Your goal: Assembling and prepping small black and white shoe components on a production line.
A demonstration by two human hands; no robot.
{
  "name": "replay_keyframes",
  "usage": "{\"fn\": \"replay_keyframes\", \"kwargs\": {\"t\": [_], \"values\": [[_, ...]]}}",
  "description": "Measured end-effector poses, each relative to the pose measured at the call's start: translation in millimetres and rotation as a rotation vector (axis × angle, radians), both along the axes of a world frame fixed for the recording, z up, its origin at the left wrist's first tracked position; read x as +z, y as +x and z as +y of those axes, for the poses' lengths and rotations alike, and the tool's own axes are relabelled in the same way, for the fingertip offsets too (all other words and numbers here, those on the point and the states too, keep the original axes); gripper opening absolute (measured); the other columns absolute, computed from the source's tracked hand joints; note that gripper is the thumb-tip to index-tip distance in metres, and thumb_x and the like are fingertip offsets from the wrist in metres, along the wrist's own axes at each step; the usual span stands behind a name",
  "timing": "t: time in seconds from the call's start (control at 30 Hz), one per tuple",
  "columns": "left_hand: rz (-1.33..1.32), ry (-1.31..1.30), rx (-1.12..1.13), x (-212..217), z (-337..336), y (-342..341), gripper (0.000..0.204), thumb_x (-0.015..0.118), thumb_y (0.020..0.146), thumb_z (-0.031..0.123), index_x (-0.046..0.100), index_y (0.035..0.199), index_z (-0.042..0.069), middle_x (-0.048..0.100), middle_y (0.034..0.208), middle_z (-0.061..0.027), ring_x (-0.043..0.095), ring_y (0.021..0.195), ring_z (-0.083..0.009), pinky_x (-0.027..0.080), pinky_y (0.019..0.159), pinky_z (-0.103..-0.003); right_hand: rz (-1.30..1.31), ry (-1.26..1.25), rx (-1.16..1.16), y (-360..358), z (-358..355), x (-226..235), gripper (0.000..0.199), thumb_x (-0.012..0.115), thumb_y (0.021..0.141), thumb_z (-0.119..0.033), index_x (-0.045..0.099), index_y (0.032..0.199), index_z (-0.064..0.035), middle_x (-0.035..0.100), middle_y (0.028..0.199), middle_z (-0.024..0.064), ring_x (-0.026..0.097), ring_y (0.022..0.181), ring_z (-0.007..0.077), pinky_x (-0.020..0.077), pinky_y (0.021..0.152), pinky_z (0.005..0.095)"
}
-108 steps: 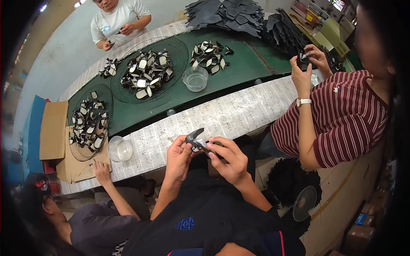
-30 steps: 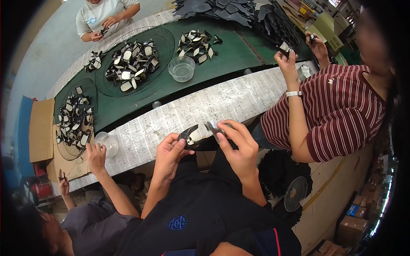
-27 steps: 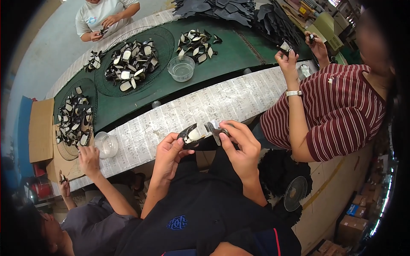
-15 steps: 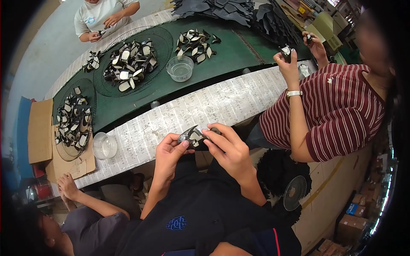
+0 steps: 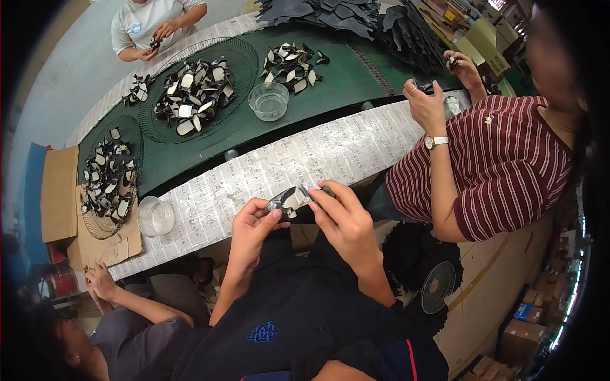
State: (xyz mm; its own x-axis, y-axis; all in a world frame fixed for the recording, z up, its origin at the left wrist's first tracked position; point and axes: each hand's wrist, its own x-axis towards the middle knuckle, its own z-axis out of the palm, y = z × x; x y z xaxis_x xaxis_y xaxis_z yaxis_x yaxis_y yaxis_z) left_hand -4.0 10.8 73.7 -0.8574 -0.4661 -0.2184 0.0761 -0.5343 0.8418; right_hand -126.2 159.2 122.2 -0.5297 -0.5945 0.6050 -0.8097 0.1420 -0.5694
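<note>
Just in front of my body, my left hand (image 5: 251, 223) pinches a small curved piece of glossy black material with a pale inner side (image 5: 287, 204), held between thumb and fingers. Close by on its right, my right hand (image 5: 344, 223) is closed around a slim dark object (image 5: 326, 191), mostly covered by the fingers; its kind cannot be made out. The tip of that object points toward the black piece, with a narrow gap between the two. Both hands are raised over the near edge of the light printed ledge (image 5: 279, 166).
Wire baskets (image 5: 141, 130) of similar pieces and a loose heap (image 5: 291, 66) lie on the green conveyor (image 5: 330, 76). Clear plastic bowls (image 5: 268, 101) stand there and on the ledge. Co-workers sit at left, right and across. Dark sheets (image 5: 324, 16) are stacked at the back.
My right hand has shifted slightly right and away from the black piece, showing more of its pale side. The co-worker at right has turned one hand.
</note>
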Motion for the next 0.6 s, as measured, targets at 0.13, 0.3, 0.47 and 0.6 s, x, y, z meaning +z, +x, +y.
{"fn": "replay_keyframes", "kwargs": {"t": [0.13, 0.3, 0.47, 0.6], "values": [[0.027, 0.076, -0.015, -1, -3, 4, 0.015, 0.06, 0.096, 0.012, 0.056, 0.103, 0.0, 0.067, 0.097, -0.011, 0.066, 0.089, -0.0171, 0.057, 0.08, -0.032, -0.105, -0.072, -0.04, -2, 8, 6, 0.024, 0.071, 0.08, 0.004, 0.068, 0.104, 0.0034, 0.066, 0.104, 0.0162, 0.067, 0.085, 0.0227, 0.0544, 0.07, 0.0282], [0.044, 0.17, -0.046, -3, -6, 6, 0.019, 0.057, 0.098, 0.017, 0.055, 0.106, 0.0, 0.066, 0.104, -0.0142, 0.067, 0.098, -0.0236, 0.057, 0.084, -0.033, -0.271, -0.103, -0.037, 3, 12, 4, 0.024, 0.068, 0.084, 0.003, 0.068, 0.108, 0.0033, 0.066, 0.107, 0.0132, 0.066, 0.089, 0.0157, 0.0569, 0.069, 0.0246], [0.054, 0.199, -0.04, -3, -4, 5, 0.019, 0.056, 0.098, 0.018, 0.055, 0.104, 0.0, 0.066, 0.106, -0.0146, 0.067, 0.099, -0.0239, 0.057, 0.087, -0.033, -0.428, -0.16, 0.018, 13, 6, 8, 0.025, 0.071, 0.081, 0.001, 0.069, 0.106, 0.0015, 0.065, 0.104, 0.0144, 0.067, 0.086, 0.0239, 0.055, 0.071, 0.0295], [0.049, 0.215, -0.039, -1, -3, 5, 0.016, 0.055, 0.098, 0.016, 0.055, 0.103, 0.001, 0.066, 0.106, -0.014, 0.067, 0.1, -0.0234, 0.056, 0.088, -0.032, -0.277, -0.118, 0.064, 15, 2, -2, 0.025, 0.069, 0.082, 0.005, 0.068, 0.107, 0.004, 0.064, 0.106, 0.0149, 0.066, 0.084, 0.0173, 0.0573, 0.068, 0.025]]}}
